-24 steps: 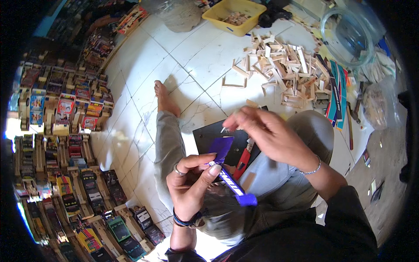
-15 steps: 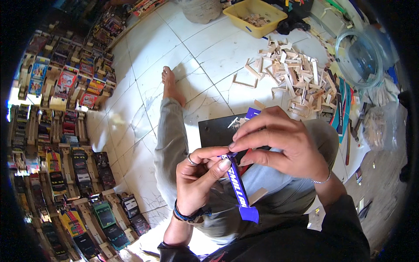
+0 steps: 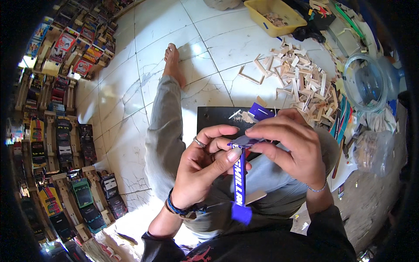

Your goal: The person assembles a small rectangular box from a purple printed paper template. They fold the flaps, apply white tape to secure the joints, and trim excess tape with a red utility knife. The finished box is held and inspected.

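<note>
A narrow purple strip with white lettering (image 3: 238, 181) hangs upright over my lap, its lower end a loose purple flap. My left hand (image 3: 207, 168) pinches it near the top, thumb on the front and the other fingers curled behind. At its upper end, my right hand (image 3: 288, 146) has a bent, shiny flap between thumb and fingers. A pale flat piece of wood (image 3: 256, 197) sticks out sideways by the strip's lower part. What lies behind the strip at my left fingers is hidden.
Past my hands is a black board (image 3: 211, 120) with a purple sheet (image 3: 261, 112) and pale scraps. Beyond lies a heap of small wood pieces (image 3: 305, 78), with a yellow tub (image 3: 279, 28) behind. A clear jug (image 3: 366, 83) stands right; racked printed wooden toys (image 3: 63, 135) line the left.
The strip has swung from slanted to nearly upright. My right hand has come down and its fingers have closed on the upper flap. The whole view has shifted a little.
</note>
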Tool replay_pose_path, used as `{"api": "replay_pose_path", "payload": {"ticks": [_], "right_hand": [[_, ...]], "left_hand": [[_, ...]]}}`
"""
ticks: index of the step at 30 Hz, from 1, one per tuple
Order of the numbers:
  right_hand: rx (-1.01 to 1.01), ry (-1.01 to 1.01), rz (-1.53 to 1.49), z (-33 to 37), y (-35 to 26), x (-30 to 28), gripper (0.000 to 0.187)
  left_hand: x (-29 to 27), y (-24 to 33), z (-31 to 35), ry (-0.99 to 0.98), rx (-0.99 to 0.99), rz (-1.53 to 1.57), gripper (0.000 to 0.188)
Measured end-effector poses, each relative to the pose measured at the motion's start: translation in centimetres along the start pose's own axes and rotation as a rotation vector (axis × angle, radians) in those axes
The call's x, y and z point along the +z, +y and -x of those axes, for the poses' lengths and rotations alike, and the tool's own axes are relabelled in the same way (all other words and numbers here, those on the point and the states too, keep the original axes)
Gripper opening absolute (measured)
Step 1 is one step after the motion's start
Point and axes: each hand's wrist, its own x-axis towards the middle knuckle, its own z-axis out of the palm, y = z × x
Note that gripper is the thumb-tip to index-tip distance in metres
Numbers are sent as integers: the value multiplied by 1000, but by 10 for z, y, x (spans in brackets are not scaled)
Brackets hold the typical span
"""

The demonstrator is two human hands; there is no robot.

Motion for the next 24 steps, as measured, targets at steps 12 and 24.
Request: {"api": "replay_pose_path", "payload": {"ticks": [12,24], "right_hand": [[-13,-82,-89,5,12,-3,24],[-162,17,91,9,6,-5,32]], "left_hand": [[-4,-6,-1,-28,42,-84,31],[-8,-6,5,-112,152,-95,48]]}}
